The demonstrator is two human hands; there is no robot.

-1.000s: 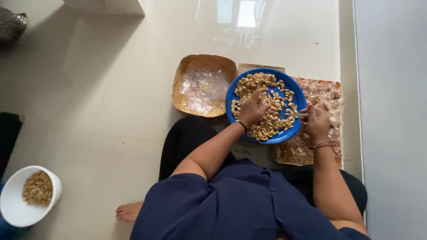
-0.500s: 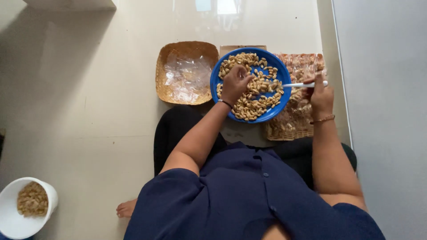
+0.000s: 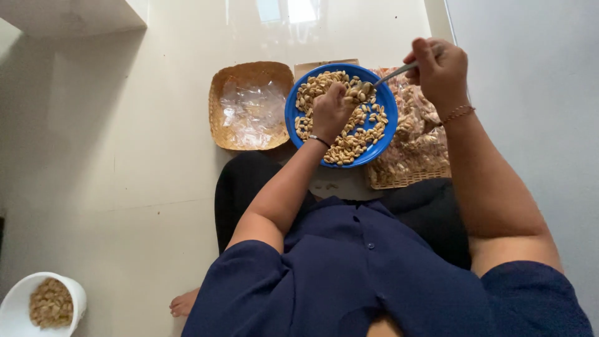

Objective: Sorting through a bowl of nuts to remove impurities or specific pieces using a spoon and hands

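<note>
right hand grips a spoon; left hand, fingers curled, pinches nuts in the blue plate beneath.

clear crumpled plastic bag lies inside the woven basket.

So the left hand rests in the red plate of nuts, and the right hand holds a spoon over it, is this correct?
Not quite: the plate is blue, not red, as the head view shows. The rest holds: the left hand rests in the nuts, and the right hand holds a spoon over it.
</note>
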